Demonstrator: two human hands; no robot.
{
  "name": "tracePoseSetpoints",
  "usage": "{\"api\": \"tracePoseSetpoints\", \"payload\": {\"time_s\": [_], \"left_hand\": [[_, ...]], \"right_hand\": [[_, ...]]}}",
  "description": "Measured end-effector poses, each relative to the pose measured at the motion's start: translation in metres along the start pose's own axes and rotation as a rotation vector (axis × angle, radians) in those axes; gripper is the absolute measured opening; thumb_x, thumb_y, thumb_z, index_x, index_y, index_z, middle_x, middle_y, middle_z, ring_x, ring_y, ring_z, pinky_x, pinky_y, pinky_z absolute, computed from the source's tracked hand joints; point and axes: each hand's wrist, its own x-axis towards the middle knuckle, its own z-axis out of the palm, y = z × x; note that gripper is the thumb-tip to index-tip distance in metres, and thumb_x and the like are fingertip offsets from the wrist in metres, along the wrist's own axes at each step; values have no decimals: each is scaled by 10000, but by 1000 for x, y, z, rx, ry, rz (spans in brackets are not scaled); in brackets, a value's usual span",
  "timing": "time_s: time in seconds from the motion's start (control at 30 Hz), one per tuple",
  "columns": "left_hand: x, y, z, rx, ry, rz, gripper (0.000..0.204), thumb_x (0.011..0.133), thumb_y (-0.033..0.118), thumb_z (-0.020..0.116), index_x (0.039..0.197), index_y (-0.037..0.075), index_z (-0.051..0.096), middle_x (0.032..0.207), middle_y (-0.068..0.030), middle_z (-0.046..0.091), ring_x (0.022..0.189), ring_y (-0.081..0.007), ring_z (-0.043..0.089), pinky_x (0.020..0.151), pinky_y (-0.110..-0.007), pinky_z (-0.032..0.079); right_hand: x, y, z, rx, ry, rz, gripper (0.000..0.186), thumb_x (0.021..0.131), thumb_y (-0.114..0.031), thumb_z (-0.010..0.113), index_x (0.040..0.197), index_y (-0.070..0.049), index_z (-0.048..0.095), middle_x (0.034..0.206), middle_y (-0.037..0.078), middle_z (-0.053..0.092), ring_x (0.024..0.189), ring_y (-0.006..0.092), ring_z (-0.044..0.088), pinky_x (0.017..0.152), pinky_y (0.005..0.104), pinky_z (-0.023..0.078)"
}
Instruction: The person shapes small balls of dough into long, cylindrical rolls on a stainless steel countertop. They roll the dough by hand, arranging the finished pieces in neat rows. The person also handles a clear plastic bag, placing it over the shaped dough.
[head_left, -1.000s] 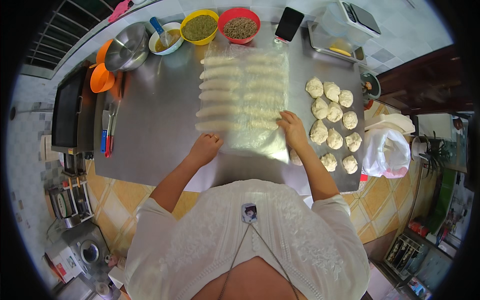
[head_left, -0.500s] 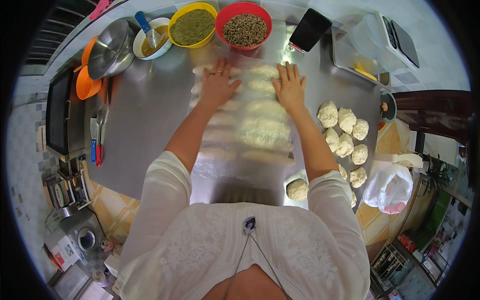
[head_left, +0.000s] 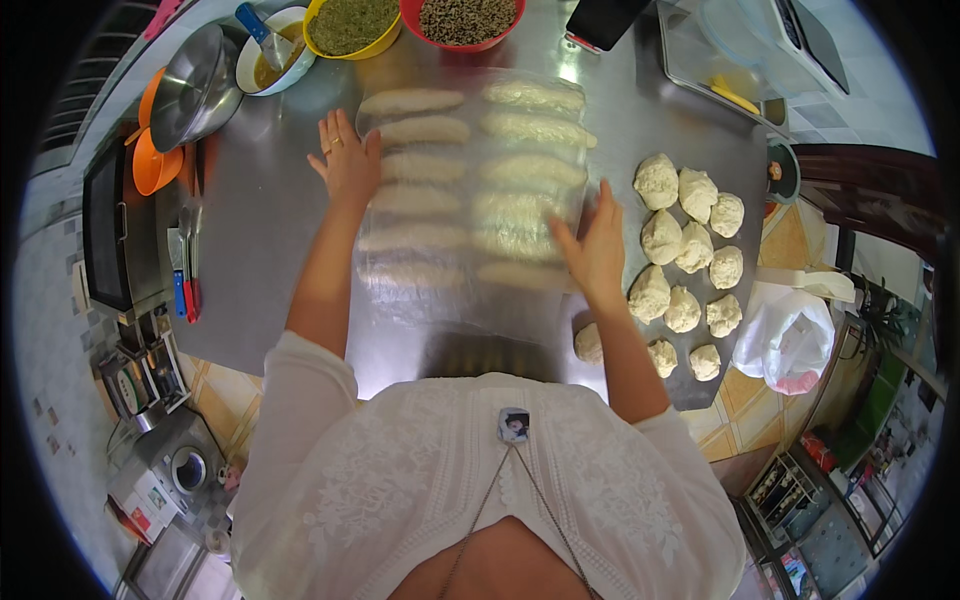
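Note:
Two columns of long pale dough rolls [head_left: 420,131] lie on the steel table under a clear plastic sheet [head_left: 400,318]. Beside the sheet's left edge is my left hand [head_left: 347,160], fingers spread and holding nothing. My right hand [head_left: 597,248] is at the sheet's right edge, thumb apart from the fingers, also holding nothing; whether it touches the plastic I cannot tell. Several rough dough balls [head_left: 661,237] sit in rows to the right of that hand. A rounder dough ball [head_left: 589,344] lies near the front edge, partly behind my right forearm.
Along the back stand a yellow bowl [head_left: 350,45] of greenish filling, a red bowl [head_left: 470,38] of seeds, a white bowl [head_left: 295,75] with a spatula, and a steel bowl [head_left: 205,100]. Knives [head_left: 186,270] lie at left. A phone [head_left: 603,22] and a metal tray [head_left: 690,75] are at back right.
Both hands have left the far end of the sheet and come nearer me, the left one outward to the left edge. The view has shifted, so the back bowls sit higher.

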Motion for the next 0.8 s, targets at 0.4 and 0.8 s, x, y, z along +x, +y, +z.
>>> {"api": "tracePoseSetpoints", "payload": {"time_s": [0.4, 0.8], "left_hand": [[-181, -14, -38, -48, -114, 393, 813, 940, 470, 581, 1575, 101, 233, 1659, -83, 169, 1528, -284, 157, 1162, -615, 209], [-143, -49, -52, -89, -263, 372, 864, 902, 471, 633, 1572, 105, 230, 1650, -99, 182, 1523, -292, 169, 1164, -633, 171]], "right_hand": [[-64, 0, 36, -278, 154, -442, 686, 898, -282, 634, 1505, -98, 371, 1561, 216, 323, 1430, 450, 299, 1115, 631, 274], [-25, 6, 42, -262, 192, -293, 662, 968, -353, 568, 1505, -34, 350, 1597, 175, 287, 1489, 424, 197, 1151, 645, 181]]}}
